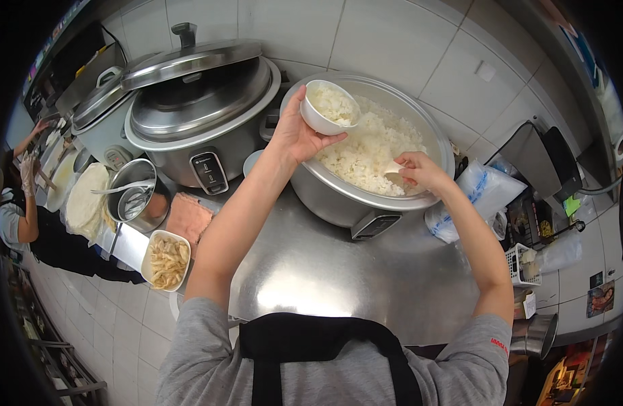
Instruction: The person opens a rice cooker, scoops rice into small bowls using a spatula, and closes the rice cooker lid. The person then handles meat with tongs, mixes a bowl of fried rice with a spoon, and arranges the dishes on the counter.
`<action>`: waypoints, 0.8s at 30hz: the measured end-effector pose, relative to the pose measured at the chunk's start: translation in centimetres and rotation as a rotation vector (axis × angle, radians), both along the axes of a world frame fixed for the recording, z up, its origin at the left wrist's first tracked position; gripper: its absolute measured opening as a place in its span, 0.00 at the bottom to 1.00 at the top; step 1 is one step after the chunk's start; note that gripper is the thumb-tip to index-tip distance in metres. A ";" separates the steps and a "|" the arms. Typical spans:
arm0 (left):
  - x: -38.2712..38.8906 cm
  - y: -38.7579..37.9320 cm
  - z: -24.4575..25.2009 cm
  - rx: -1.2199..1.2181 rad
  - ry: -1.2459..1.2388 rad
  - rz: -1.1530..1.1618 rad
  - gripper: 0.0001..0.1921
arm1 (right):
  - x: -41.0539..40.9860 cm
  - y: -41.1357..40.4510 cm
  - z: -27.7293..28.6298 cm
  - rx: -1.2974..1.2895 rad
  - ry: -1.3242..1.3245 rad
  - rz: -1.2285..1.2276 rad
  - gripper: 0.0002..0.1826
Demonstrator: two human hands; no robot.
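My left hand point(304, 132) holds up a small white bowl point(321, 121) above the near-left rim of an uncovered rice cooker point(321, 200). Cooked rice point(333, 100) lies in the bowl. Inside the cooker is a large mass of cooked rice point(375, 139). My right hand point(418, 171) reaches over the cooker's right side, its fingers closed on a pale scoop or paddle point(394, 170) whose lower part is at the rice. The exact shape of that utensil is partly hidden by my fingers and the rice.
Left stand a second large cooker point(179, 162) with steel lids, a metal pot point(139, 223) holding utensils, a folded pink cloth point(187, 218) and a white dish of pale food strips point(145, 264). Plastic bags point(474, 195) lie right. A co-worker point(29, 218) stands far left.
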State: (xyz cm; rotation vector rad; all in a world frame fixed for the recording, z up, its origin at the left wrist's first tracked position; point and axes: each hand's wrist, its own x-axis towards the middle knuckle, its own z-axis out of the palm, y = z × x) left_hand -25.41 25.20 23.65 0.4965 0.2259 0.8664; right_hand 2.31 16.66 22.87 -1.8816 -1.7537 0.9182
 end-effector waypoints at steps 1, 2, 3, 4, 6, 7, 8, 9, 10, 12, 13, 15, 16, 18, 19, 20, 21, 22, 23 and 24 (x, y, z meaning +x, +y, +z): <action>0.0 0.1 -0.1 0.000 -0.001 0.004 0.36 | 0.1 -0.2 0.5 -0.074 0.125 -0.057 0.16; 0.0 0.2 -0.1 0.014 0.050 0.022 0.36 | 0.5 -0.2 1.1 -0.074 0.124 -0.053 0.16; 0.4 0.2 -0.1 0.031 0.098 0.033 0.36 | 1.2 -0.3 1.9 -0.013 0.117 -0.067 0.17; 0.7 0.2 -0.2 0.033 0.095 0.034 0.36 | 1.2 -0.3 3.0 0.048 0.110 -0.076 0.17; 1.7 0.1 -0.4 -0.013 0.170 0.043 0.36 | 0.7 -0.1 6.2 0.142 -0.025 -0.084 0.17; 2.5 -0.2 -0.2 -0.010 0.168 0.041 0.36 | 0.4 0.0 7.4 0.234 -0.157 -0.094 0.18; 3.5 -0.7 0.0 -0.046 0.160 0.042 0.36 | 0.0 0.1 7.9 0.237 -0.160 -0.099 0.18; 4.7 -1.0 0.2 -0.083 0.151 0.036 0.36 | -0.6 0.2 8.1 0.534 -0.418 -0.031 0.17; 5.6 -1.2 0.4 -0.080 0.149 0.031 0.36 | -1.7 0.1 8.4 0.828 -0.676 0.047 0.17; 6.7 -1.4 0.6 -0.105 0.058 0.005 0.36 | -5.1 -0.7 8.8 0.734 -0.805 0.014 0.17; 6.9 -1.3 0.6 -0.104 0.057 0.002 0.36 | -6.7 -1.3 8.7 0.637 -0.930 -0.017 0.16; 7.6 -0.9 0.6 -0.053 -0.005 -0.044 0.38 | -8.9 -2.2 7.2 0.674 -0.962 0.003 0.16; 7.8 -0.7 0.4 -0.052 -0.005 -0.046 0.38 | -9.3 -2.5 6.7 0.713 -0.986 0.033 0.15; 7.9 -0.3 0.4 -0.047 -0.060 -0.017 0.38 | -9.0 -3.0 6.8 0.713 -0.924 0.023 0.16; 7.6 -0.3 0.4 -0.043 -0.059 -0.019 0.38 | -8.8 -3.1 6.9 0.713 -0.862 0.015 0.16; 7.2 -0.3 0.4 0.000 -0.011 -0.011 0.37 | -8.2 -3.2 7.5 0.717 -0.861 0.013 0.16; 6.8 -0.2 0.4 0.043 0.037 -0.001 0.37 | -7.3 -3.6 8.4 0.818 -0.626 0.001 0.16; 6.5 -0.1 0.5 0.046 0.038 0.000 0.37 | -6.9 -3.7 9.0 0.909 -0.386 -0.010 0.16; 6.2 0.1 0.7 0.042 0.094 0.010 0.34 | -7.0 -3.9 9.0 0.912 -0.385 -0.009 0.16; 6.0 0.3 0.7 0.033 0.150 0.021 0.31 | -7.2 -4.3 8.8 0.795 -0.290 0.001 0.16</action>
